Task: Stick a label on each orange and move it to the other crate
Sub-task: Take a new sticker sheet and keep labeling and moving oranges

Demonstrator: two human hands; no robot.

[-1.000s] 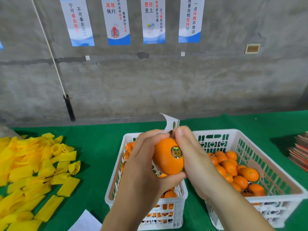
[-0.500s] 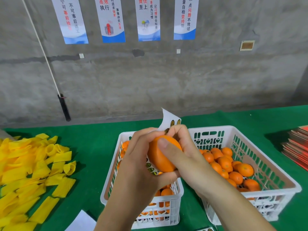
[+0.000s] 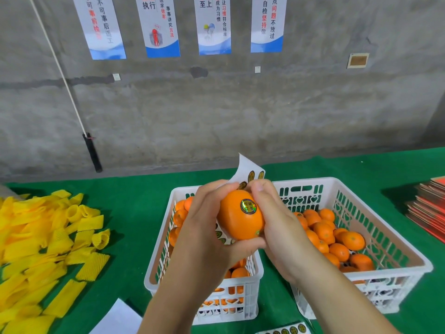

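A fruit packing workroom is shown. A bare concrete wall (image 3: 240, 112) is hung with printed slogan posters (image 3: 214, 25) of the workplace kind. A bench is covered in green cloth (image 3: 134, 201), and two white plastic crates (image 3: 397, 242) of oranges, a heap of yellow foam net sleeves (image 3: 48, 242) and stacked red cartons (image 3: 428, 208) are laid out on it.

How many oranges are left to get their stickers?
I can't count them exactly. The round orange held up already wears its shiny round label, so that one's done. The left hand grips it with the white sticker sheet; the right hand steadies it. It hasn't been dropped into a crate. Both white plastic crates, left and right, contain oranges, so plenty remain.
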